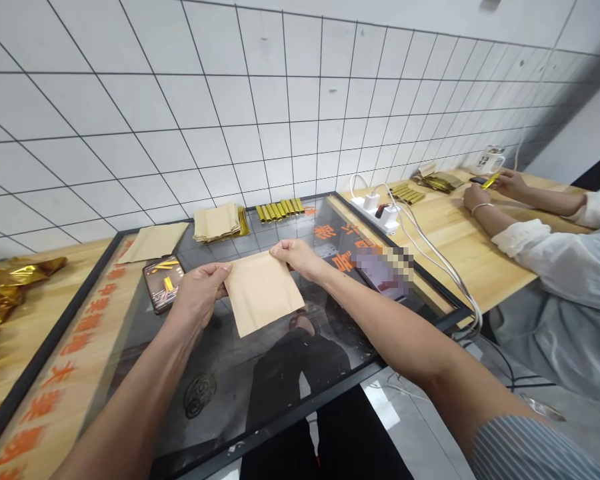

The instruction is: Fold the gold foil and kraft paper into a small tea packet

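Note:
Between my two hands I hold a square sheet of tan paper (265, 293) above the framed glass tabletop. My left hand (200, 287) pinches its left edge near the upper corner. At the upper right corner, the thumb and fingers of my right hand (297, 259) close on it. A small dark tray (163, 283) with yellow strips in it lies left of my left hand. Behind the sheet sits a stack of tan paper (217, 223) with gold foil under it, and a flat tan sheet (156, 241) rests to its left. Several gold rolls (280, 210) lie in a row.
A white power strip (375, 212) with plugs and cables borders the glass on the right. A phone (385, 273), partly blurred out, lies on the glass. Crumpled gold foil (15, 287) is at far left. At right, a co-worker's hands (485, 193) hold a gold piece near a white mug (489, 160).

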`<state>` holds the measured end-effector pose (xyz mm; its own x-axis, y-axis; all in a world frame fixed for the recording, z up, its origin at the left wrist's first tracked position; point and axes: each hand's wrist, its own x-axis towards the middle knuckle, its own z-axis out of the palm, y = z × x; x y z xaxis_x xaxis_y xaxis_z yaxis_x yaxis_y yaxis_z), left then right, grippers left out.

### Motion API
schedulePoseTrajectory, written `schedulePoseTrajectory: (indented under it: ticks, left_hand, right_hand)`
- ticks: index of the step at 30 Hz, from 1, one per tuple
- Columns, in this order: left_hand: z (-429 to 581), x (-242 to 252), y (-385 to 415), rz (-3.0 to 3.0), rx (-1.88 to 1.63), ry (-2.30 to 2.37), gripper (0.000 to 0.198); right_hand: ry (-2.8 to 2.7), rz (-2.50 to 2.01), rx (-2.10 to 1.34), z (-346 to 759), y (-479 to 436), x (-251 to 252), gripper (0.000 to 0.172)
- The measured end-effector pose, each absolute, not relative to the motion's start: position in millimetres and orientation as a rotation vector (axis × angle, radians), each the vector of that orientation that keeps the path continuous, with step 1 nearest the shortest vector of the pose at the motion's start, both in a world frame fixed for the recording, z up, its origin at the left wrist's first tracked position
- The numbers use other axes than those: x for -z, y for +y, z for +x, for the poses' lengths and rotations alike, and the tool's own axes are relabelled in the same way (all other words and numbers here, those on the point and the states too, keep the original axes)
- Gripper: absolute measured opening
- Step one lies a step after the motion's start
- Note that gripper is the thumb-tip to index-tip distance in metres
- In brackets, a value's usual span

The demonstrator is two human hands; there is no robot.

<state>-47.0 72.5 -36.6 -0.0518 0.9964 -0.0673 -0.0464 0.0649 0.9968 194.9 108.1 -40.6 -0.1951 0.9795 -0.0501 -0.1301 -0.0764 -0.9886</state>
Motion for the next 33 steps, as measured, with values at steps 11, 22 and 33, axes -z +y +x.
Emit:
schedulePoseTrajectory:
  ticks: [11,22,33]
  left_hand:
    - [-36.1,29.1,60.7,1.064,-1.095,1.163,0.061]
    - [-34.3,40.4,62.9,1.07,-1.06,1.142,0.058]
    - [-32.1,27.7,56.5,1.035,-1.102,1.158,0.056]
  right_hand:
    - [-1.207,-1.015,-1.46,198.1,104.9,37.0,0.035]
    - [-1.18,-0.959,-1.458,186.5,105.1,48.0,0.045]
    - [-1.216,-0.944,-1.495,191.9,104.1,47.4,0.05]
